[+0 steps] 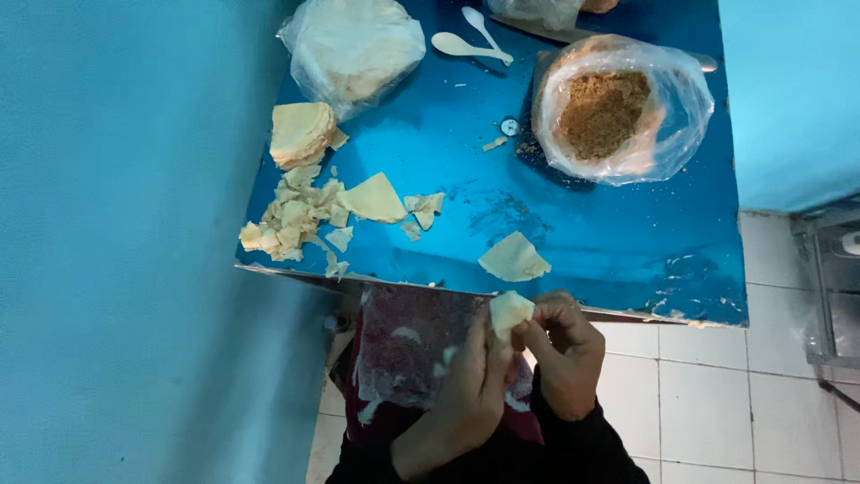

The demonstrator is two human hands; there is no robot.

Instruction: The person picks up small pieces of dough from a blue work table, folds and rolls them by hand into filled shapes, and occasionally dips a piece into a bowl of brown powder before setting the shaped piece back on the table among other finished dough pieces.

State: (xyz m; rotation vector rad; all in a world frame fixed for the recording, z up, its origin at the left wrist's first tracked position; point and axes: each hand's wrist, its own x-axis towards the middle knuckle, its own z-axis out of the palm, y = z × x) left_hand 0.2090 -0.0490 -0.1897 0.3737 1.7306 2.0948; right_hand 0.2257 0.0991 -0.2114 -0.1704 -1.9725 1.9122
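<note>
My left hand and my right hand meet just below the near edge of the blue table. Together they pinch a small pale folded dough wrapper between the fingertips. Under the hands a clear plastic sheet with bits of dough lies over my lap. A single flat wrapper rests on the table right above the hands. A plastic bag of brown crumbly filling stands at the back right.
A stack of round wrappers and a heap of torn wrapper scraps lie at the table's left. A bagged pile of wrappers and two white spoons sit at the back. A blue wall borders the left; white floor tiles show at the right.
</note>
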